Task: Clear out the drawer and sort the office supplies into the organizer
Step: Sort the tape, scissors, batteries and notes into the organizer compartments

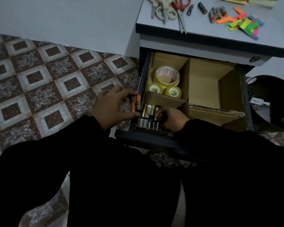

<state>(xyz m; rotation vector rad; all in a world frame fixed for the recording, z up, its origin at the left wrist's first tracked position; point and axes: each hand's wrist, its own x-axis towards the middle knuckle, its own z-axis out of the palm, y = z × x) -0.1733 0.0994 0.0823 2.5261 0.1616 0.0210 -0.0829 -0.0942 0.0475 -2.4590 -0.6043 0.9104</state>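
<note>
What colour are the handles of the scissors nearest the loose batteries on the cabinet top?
Red, on the red-handled scissors, seen in the head view, the only one.

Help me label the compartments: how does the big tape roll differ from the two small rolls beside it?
The big tape roll is wider, with a pinkish printed core; the two small rolls have plain pale cores. The big one sits farther back, the small ones nearer the divider, side by side. All are clear yellowish tape, sharing one compartment of the cardboard organizer.
</note>
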